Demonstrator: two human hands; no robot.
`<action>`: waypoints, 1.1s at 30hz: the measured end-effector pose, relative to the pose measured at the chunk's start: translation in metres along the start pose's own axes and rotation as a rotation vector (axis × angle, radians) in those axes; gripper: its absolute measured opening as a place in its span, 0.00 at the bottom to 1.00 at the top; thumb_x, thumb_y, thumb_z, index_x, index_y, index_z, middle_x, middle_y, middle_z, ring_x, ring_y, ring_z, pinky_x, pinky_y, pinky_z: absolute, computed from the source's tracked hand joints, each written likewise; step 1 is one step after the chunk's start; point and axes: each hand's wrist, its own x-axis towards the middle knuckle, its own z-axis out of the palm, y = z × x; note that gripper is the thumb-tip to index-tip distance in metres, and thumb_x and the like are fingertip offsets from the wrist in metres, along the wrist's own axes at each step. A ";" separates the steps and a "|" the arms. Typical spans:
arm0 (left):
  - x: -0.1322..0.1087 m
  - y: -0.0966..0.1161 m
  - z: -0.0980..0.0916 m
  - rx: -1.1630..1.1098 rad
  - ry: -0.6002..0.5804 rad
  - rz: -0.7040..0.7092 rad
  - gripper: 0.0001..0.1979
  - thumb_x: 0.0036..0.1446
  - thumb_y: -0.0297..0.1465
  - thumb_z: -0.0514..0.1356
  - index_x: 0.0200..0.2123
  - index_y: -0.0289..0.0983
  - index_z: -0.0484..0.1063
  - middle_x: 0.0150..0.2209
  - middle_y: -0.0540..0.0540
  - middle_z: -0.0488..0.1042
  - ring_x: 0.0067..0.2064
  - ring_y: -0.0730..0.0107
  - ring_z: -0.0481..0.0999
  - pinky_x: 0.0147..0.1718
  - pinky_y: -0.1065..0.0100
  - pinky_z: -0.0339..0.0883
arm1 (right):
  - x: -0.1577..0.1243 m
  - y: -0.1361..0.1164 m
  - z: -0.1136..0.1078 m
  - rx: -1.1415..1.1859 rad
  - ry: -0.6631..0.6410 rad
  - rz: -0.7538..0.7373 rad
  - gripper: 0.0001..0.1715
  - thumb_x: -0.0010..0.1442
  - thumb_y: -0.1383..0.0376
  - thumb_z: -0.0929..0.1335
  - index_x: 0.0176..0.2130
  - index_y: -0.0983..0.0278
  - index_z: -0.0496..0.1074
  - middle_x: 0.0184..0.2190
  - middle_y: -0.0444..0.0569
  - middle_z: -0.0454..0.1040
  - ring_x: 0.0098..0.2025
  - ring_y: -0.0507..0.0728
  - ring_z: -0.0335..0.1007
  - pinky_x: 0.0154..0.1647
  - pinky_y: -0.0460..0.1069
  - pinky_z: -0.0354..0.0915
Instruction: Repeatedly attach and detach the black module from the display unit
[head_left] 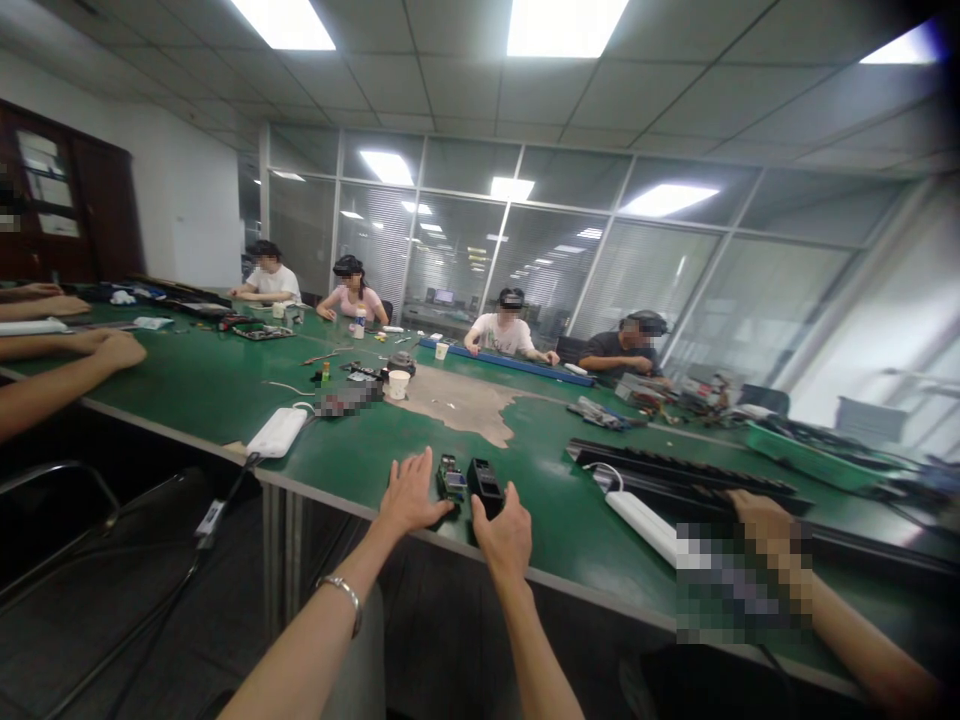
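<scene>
My left hand (pixel 411 495) is spread open on the front of the green workbench, with a silver bangle on its wrist. Its fingertips are close beside a small green circuit board (pixel 451 478). My right hand (pixel 504 535) sits at the lower end of a black plastic casing (pixel 486 487) and appears to grip it. The board and the casing lie side by side near the table's front edge. A co-worker's hand (pixel 765 525) rests on the table to my right, partly hidden by a pixelated patch.
A white power strip (pixel 277 432) lies to my left and another (pixel 641 525) to my right, beside long black racks (pixel 675 475) and a green tray (pixel 806 455). Co-workers sit around the table among tools, boards and a paper cup (pixel 399 383). Glass partitions stand behind them.
</scene>
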 end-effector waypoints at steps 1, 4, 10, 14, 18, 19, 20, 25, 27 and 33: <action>0.000 0.000 0.000 0.003 -0.001 -0.003 0.55 0.49 0.57 0.54 0.68 0.31 0.36 0.68 0.35 0.47 0.67 0.49 0.47 0.64 0.48 0.37 | -0.001 0.000 0.000 -0.011 -0.006 0.003 0.43 0.60 0.50 0.63 0.62 0.76 0.56 0.51 0.64 0.70 0.53 0.65 0.65 0.52 0.52 0.58; 0.000 0.000 0.000 0.003 -0.003 -0.001 0.55 0.49 0.57 0.55 0.68 0.31 0.36 0.68 0.35 0.47 0.67 0.49 0.47 0.64 0.48 0.37 | -0.001 -0.002 -0.002 -0.049 -0.034 0.016 0.39 0.61 0.49 0.62 0.60 0.73 0.60 0.46 0.63 0.73 0.50 0.65 0.68 0.50 0.53 0.60; 0.001 -0.001 0.000 -0.010 -0.010 -0.002 0.55 0.48 0.56 0.56 0.68 0.31 0.37 0.68 0.36 0.47 0.67 0.49 0.47 0.64 0.48 0.38 | 0.007 -0.004 -0.007 0.055 -0.113 0.133 0.31 0.60 0.47 0.62 0.53 0.64 0.69 0.40 0.57 0.76 0.43 0.63 0.72 0.43 0.52 0.62; 0.001 -0.001 0.001 -0.010 0.009 -0.001 0.55 0.48 0.56 0.57 0.68 0.31 0.38 0.68 0.36 0.48 0.67 0.49 0.49 0.64 0.49 0.39 | 0.017 -0.015 -0.018 0.215 -0.099 0.177 0.32 0.58 0.44 0.62 0.51 0.64 0.71 0.40 0.56 0.77 0.43 0.62 0.73 0.42 0.50 0.63; 0.000 -0.001 0.001 -0.015 0.030 0.002 0.54 0.48 0.55 0.57 0.68 0.32 0.38 0.67 0.36 0.50 0.66 0.49 0.50 0.64 0.49 0.39 | 0.021 -0.036 -0.026 0.264 -0.090 0.098 0.28 0.58 0.46 0.63 0.48 0.63 0.72 0.39 0.54 0.78 0.43 0.61 0.74 0.43 0.49 0.63; -0.001 -0.001 0.001 -0.019 0.031 0.005 0.54 0.48 0.55 0.57 0.68 0.32 0.38 0.67 0.36 0.51 0.66 0.49 0.50 0.64 0.49 0.39 | 0.021 -0.041 -0.026 0.257 -0.099 0.088 0.28 0.58 0.47 0.64 0.48 0.63 0.72 0.39 0.54 0.78 0.43 0.60 0.74 0.43 0.49 0.63; -0.001 -0.001 0.001 -0.023 0.031 0.008 0.54 0.48 0.55 0.57 0.68 0.32 0.39 0.67 0.36 0.52 0.66 0.48 0.50 0.64 0.48 0.40 | 0.021 -0.046 -0.026 0.243 -0.111 0.083 0.27 0.58 0.47 0.64 0.48 0.62 0.72 0.38 0.54 0.78 0.43 0.60 0.74 0.43 0.49 0.63; 0.000 -0.001 0.000 -0.027 0.020 0.002 0.53 0.49 0.55 0.56 0.68 0.32 0.37 0.66 0.35 0.53 0.66 0.48 0.49 0.64 0.48 0.39 | 0.024 -0.063 -0.024 0.140 -0.164 0.062 0.27 0.58 0.47 0.63 0.47 0.62 0.72 0.37 0.54 0.77 0.43 0.61 0.74 0.42 0.50 0.64; -0.001 -0.001 -0.001 -0.028 0.017 0.001 0.53 0.50 0.54 0.55 0.68 0.32 0.37 0.66 0.35 0.52 0.66 0.48 0.49 0.64 0.48 0.38 | 0.025 -0.069 -0.025 0.089 -0.195 0.066 0.27 0.58 0.47 0.63 0.48 0.62 0.71 0.37 0.55 0.77 0.43 0.61 0.74 0.42 0.50 0.64; -0.003 0.002 -0.005 -0.048 0.001 -0.010 0.51 0.51 0.53 0.54 0.69 0.32 0.36 0.67 0.36 0.52 0.67 0.49 0.48 0.64 0.49 0.38 | 0.024 -0.080 -0.027 -0.032 -0.307 0.081 0.27 0.59 0.48 0.63 0.47 0.64 0.71 0.38 0.58 0.77 0.43 0.63 0.74 0.41 0.52 0.65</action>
